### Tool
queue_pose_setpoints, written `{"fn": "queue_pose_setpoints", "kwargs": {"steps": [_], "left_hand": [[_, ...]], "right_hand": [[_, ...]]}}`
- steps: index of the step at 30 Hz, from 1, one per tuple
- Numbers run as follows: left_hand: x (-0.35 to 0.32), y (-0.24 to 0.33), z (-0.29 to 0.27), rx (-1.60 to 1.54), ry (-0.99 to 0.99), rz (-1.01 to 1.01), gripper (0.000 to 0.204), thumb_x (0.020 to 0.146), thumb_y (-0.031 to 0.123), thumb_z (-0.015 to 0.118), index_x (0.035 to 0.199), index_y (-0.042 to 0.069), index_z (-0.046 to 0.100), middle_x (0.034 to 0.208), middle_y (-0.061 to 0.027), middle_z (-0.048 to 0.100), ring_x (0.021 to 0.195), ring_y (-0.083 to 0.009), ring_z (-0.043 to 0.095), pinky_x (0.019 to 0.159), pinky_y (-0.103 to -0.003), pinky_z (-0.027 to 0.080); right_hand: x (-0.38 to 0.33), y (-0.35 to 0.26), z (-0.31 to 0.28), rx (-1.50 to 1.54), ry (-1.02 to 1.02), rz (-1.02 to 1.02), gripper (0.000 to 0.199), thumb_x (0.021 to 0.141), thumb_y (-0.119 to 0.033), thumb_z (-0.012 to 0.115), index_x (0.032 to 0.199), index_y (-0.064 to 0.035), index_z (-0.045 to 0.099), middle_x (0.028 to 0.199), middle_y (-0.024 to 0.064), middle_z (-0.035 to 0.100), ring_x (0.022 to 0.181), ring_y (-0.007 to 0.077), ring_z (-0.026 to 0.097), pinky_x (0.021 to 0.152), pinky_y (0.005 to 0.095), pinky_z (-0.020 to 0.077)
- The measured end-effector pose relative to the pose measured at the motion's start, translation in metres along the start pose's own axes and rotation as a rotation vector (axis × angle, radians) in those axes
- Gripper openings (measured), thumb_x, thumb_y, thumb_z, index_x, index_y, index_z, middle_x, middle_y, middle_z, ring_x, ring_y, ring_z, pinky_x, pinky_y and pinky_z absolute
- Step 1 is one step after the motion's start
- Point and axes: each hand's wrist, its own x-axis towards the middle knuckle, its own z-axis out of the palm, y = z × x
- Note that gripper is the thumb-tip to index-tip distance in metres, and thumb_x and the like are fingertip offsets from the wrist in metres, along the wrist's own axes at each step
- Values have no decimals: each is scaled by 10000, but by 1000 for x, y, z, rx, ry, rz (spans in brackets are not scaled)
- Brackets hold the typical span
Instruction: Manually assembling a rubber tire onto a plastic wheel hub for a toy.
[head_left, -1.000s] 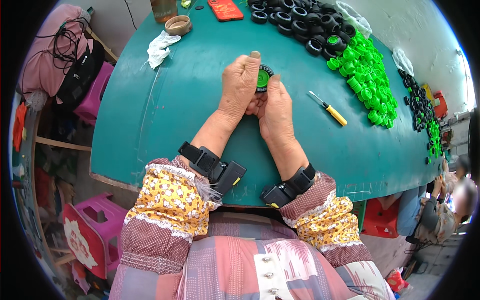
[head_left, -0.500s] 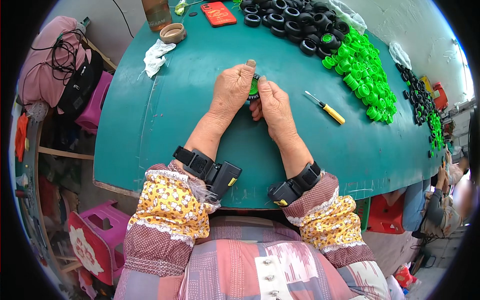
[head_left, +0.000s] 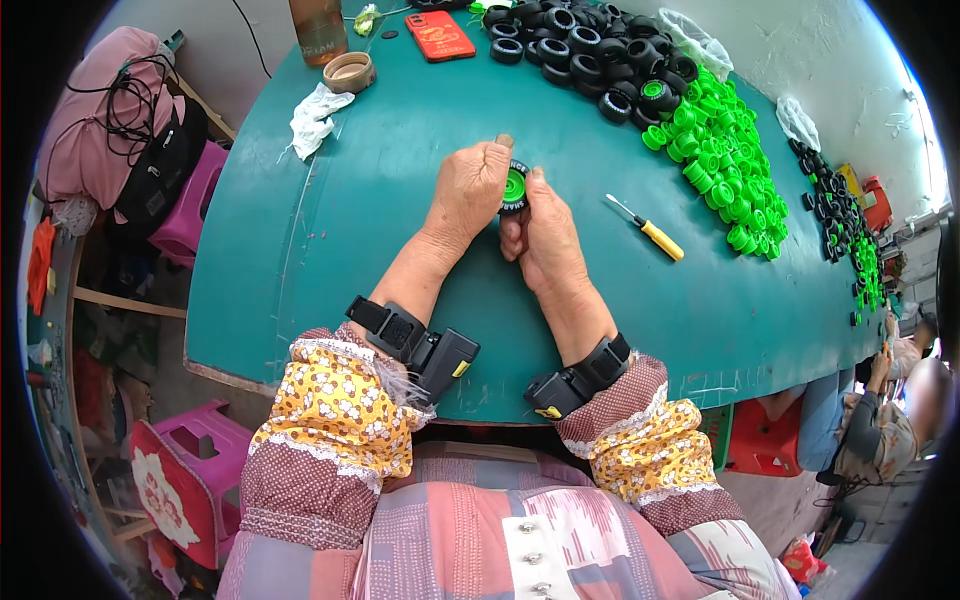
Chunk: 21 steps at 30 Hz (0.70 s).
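Between my hands is a small toy wheel (head_left: pixel 514 187), a black tyre around a bright green hub, its face turned up toward me. My left hand (head_left: pixel 471 190) grips its left side with the thumb pointing up. Fingers of my right hand (head_left: pixel 543 225) close on its right and lower edge, thumb beside the tyre. Some fingertips are hidden behind the wheel. On the green table (head_left: pixel 400 330), to the right of my hands, lies a screwdriver (head_left: pixel 648 230) with a yellow handle.
Black tyres (head_left: pixel 585 45) are heaped at the back, touching a pile of green hubs (head_left: pixel 735 165). A red phone (head_left: pixel 440 36), a round lid (head_left: pixel 348 72), a bottle (head_left: pixel 318 30) and a crumpled white tissue (head_left: pixel 314 118) stand or lie at the back left. A person (head_left: pixel 880 420) sits far right.
My right thumb has moved slightly right and down, off the wheel's face, so more of the wheel shows. The wheel stays between both hands.
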Motion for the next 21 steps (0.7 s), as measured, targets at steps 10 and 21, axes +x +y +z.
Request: {"fn": "queue_pose_setpoints", "kwargs": {"steps": [10,21], "left_hand": [[-1,-7,5,-338,32,-195,467,865,431,471,651,18,511,536,3,450,524,-97,402,472,-283,370],[3,0,-3,-89,59,-141,428,862,351,483,624,0,537,478,-51,458,467,-127,412,457,-302,368]], "right_hand": [[-4,5,16,-63,139,-177,301,927,-325,361,848,-52,461,613,35,513,482,92,477,439,212,410],[1,3,7,-275,27,-132,351,895,-367,431,872,-21,485,610,35,516,482,83,476,436,206,401]]}}
